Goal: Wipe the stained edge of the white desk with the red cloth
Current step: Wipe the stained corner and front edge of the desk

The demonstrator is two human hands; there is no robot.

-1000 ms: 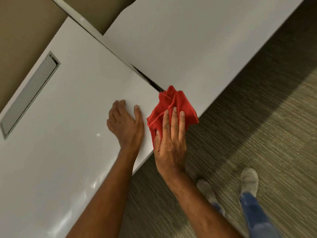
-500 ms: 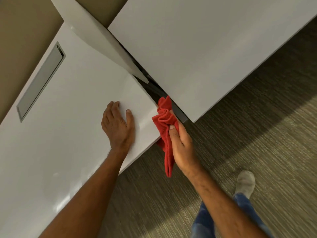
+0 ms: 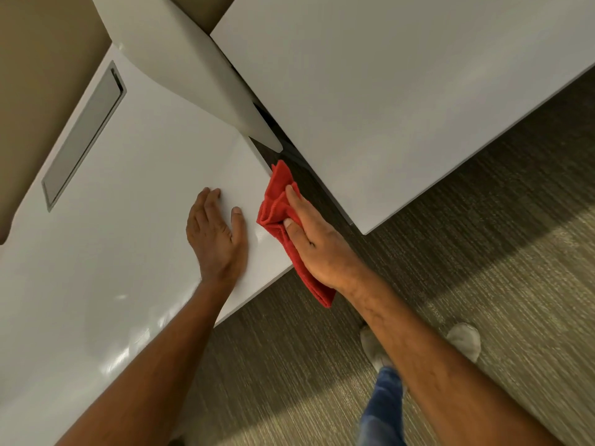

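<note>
The right hand (image 3: 314, 243) gripped the bunched red cloth (image 3: 283, 217), thumb and fingers closed over it, pressing it against the side edge of the white desk (image 3: 128, 252) near the corner; the cloth's loose end hung below the wrist. Just beside it, the left hand (image 3: 217, 235) lay flat and open on the desktop, holding nothing. A grey cable-tray lid (image 3: 85, 135) sat farther back. A second white desk (image 3: 386, 101) stood across a narrow gap, above carpet (image 3: 483, 268).
</note>
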